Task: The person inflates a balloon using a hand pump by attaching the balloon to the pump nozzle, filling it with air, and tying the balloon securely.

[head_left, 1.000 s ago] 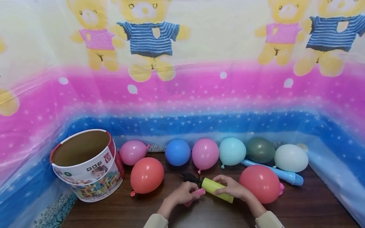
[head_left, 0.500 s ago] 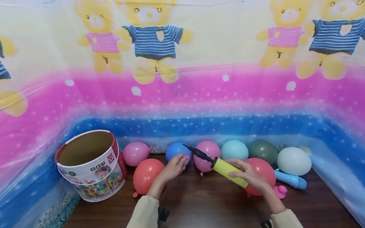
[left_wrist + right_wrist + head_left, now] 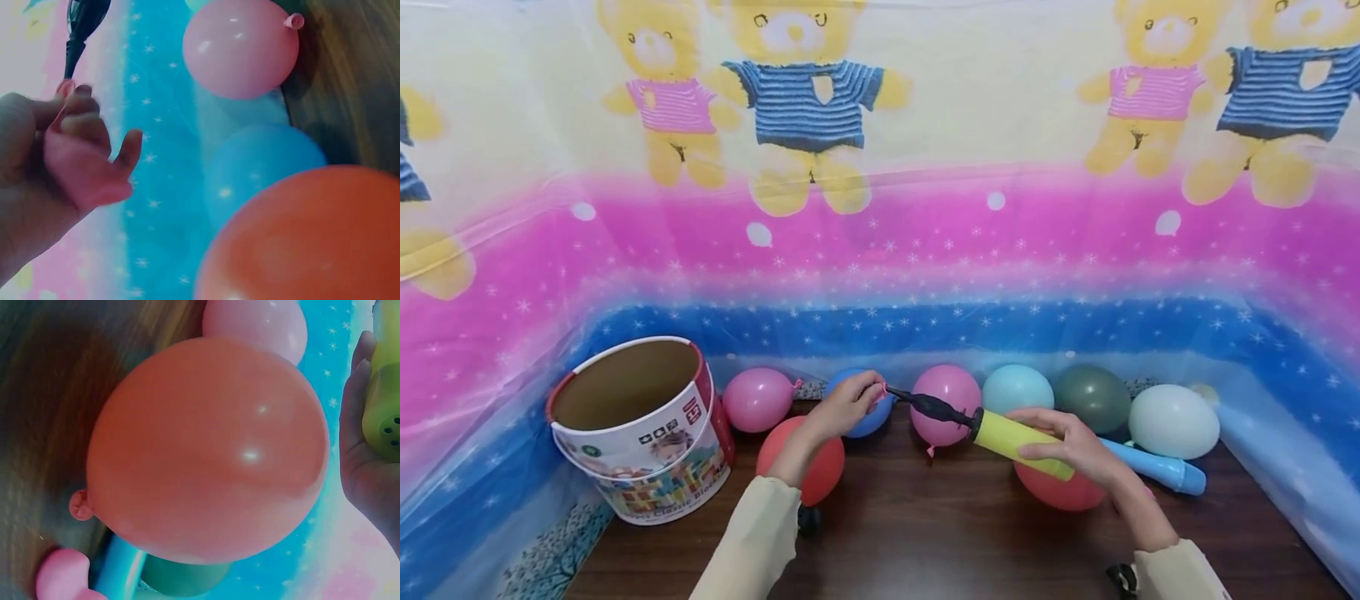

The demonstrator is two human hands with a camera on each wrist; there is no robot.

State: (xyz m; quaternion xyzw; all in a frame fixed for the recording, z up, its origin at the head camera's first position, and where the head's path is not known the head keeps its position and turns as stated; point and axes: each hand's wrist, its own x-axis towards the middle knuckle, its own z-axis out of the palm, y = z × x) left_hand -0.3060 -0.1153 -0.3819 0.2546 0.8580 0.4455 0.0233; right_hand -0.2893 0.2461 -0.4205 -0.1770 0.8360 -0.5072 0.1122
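Above the dark tabletop (image 3: 940, 533), the right hand (image 3: 1075, 450) grips a yellow pump (image 3: 1022, 439), its long axis slanting up-left so the black nozzle (image 3: 928, 405) points at the left hand (image 3: 850, 400). That hand pinches a limp pink balloon (image 3: 78, 165), its neck just at the nozzle tip.

Head cam high, facing forward and down over the table (image 3: 925, 533), both wrist cams close-up and rolled sideways, left wrist shares blue balloon (image 3: 262, 169), right wrist shares yellow pump (image 3: 384, 406)
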